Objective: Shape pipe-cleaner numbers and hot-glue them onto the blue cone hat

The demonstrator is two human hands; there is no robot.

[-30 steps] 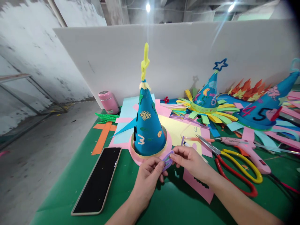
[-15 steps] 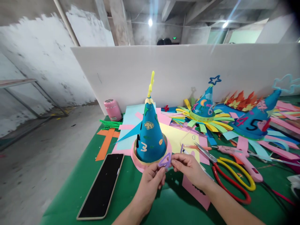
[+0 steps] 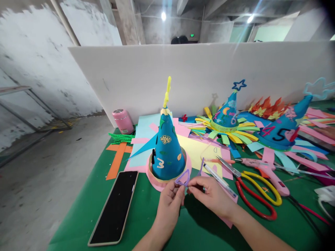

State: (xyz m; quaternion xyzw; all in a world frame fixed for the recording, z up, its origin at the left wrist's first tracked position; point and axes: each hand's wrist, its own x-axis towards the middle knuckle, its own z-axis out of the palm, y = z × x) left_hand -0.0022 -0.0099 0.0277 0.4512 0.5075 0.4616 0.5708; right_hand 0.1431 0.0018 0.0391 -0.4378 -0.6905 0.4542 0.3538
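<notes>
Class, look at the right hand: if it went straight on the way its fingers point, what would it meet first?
Probably the left hand, whose fingertips pinch the purple loop close ahead; exact depth there is unclear.

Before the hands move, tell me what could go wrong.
The purple loop could slip or bend, as the left hand pinches only its lower part. The hat stands just beyond, so a forward push might knock it. The right hand could brush the scissors lying nearby if it swings outward.
</notes>
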